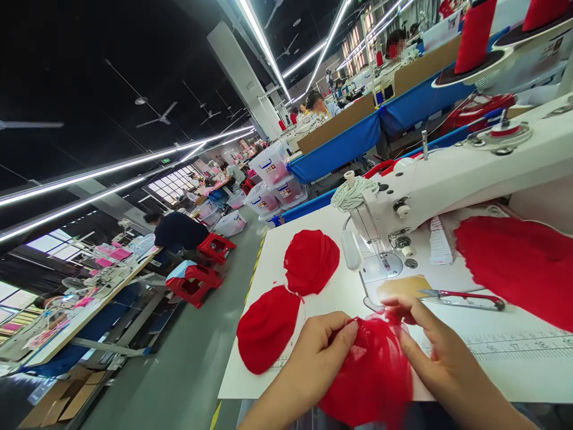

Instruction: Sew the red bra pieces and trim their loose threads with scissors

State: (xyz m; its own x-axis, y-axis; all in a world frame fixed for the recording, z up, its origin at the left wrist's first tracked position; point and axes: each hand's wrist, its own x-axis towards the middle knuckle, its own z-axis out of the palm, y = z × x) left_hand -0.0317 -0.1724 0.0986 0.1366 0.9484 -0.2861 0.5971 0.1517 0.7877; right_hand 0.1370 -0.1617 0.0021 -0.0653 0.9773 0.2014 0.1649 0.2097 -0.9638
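Note:
My left hand pinches the upper left edge of a red fabric piece that lies at the near edge of the white sewing table. On the same piece my right hand grips the upper right edge, fingers curled over the cloth. Just beyond my hands stands a white sewing machine with its needle foot. Two stacks of red cup-shaped pieces lie to the left, one stack near and another stack farther back.
Red-handled scissors lie right of the needle plate. A heap of red fabric covers the table's right side. Red thread cones stand above the machine. Left is a grey aisle with red stools, plastic bins and other workers.

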